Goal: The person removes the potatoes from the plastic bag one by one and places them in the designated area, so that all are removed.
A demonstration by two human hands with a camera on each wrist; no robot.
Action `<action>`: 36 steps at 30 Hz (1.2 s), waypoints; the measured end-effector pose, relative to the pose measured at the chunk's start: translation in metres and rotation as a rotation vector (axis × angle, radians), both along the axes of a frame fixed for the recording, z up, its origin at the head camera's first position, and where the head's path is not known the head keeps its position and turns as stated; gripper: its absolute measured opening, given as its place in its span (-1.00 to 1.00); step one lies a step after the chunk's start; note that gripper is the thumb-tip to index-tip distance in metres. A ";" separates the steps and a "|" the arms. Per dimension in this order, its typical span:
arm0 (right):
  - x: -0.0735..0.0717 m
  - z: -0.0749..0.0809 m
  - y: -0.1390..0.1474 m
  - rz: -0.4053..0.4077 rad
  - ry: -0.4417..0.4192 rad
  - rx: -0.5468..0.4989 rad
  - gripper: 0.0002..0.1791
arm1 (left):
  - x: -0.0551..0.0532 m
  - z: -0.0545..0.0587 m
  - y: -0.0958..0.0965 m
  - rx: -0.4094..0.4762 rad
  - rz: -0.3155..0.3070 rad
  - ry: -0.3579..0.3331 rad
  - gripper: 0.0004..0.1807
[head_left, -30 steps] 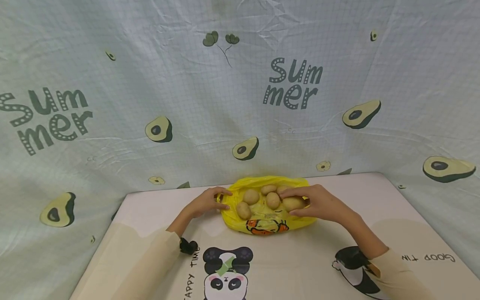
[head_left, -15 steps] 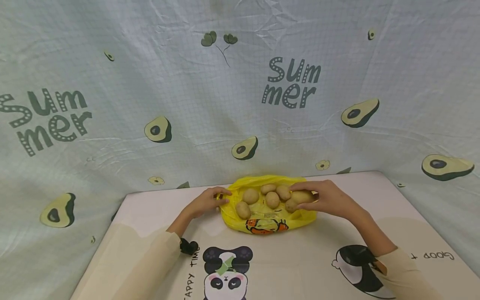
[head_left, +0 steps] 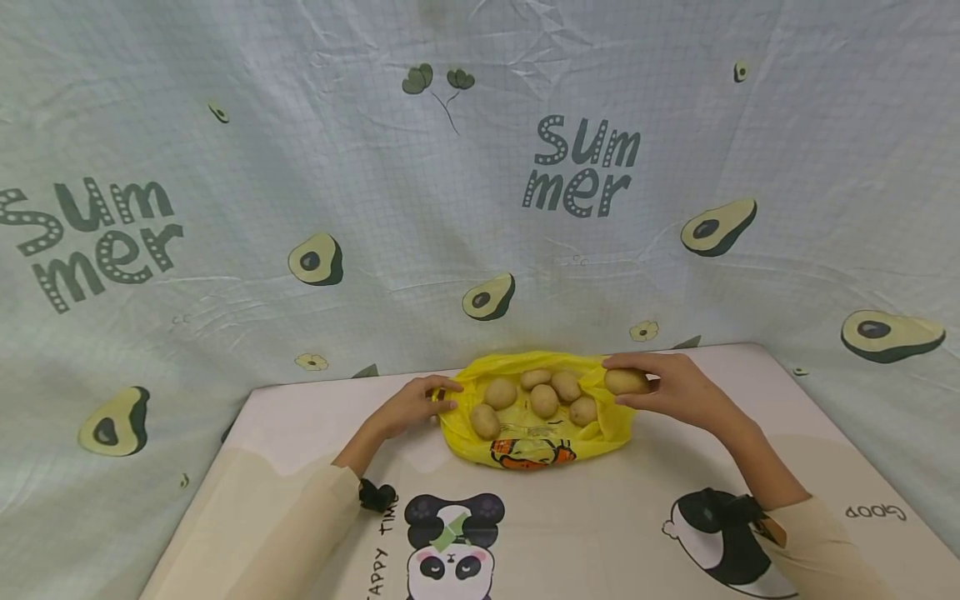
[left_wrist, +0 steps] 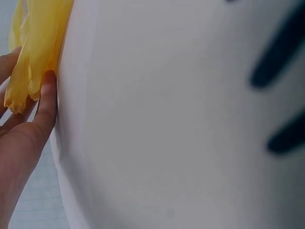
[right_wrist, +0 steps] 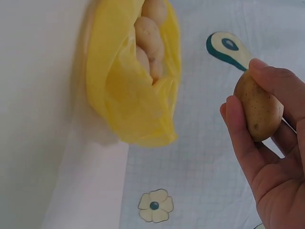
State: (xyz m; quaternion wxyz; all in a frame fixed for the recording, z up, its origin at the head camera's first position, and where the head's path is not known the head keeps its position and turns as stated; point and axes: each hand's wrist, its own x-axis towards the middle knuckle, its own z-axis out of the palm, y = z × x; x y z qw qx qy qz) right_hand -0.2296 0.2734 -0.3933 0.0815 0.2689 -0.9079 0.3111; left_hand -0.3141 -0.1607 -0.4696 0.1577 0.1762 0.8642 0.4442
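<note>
A yellow plastic bag [head_left: 615, 427] lies at the far middle of the table, its mouth spread wide and several potatoes [head_left: 543, 401] inside. At the bag's left end, my left hand [head_left: 408, 407] grips the gathered plastic between thumb and fingers, as the left wrist view confirms with the bag's bunched end [left_wrist: 35, 57]. Just off the bag's right rim, my right hand [head_left: 686, 392] holds one potato [right_wrist: 257, 106] between thumb and fingertips. That potato is lifted, apart from the bag in the right wrist view. Part of it is hidden by my fingers.
The table [head_left: 585, 525] has a pale cover printed with a panda [head_left: 452, 562] and lettering. Behind it hangs a curtain [head_left: 390, 208] with avocado and "summer" prints, close to the bag's far side.
My right hand has lifted a potato out of the bag's right side and moved it right and slightly away. The potatoes left there show more fully. My left hand stays on the bag.
</note>
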 end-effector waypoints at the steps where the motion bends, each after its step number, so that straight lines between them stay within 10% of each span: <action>1: 0.000 -0.001 0.001 -0.002 0.001 0.001 -0.48 | 0.000 0.000 0.000 0.000 0.003 -0.005 -0.66; 36: -0.021 -0.012 0.041 -0.168 -0.015 0.084 -0.45 | -0.003 0.009 0.000 -0.066 -0.118 0.140 -0.61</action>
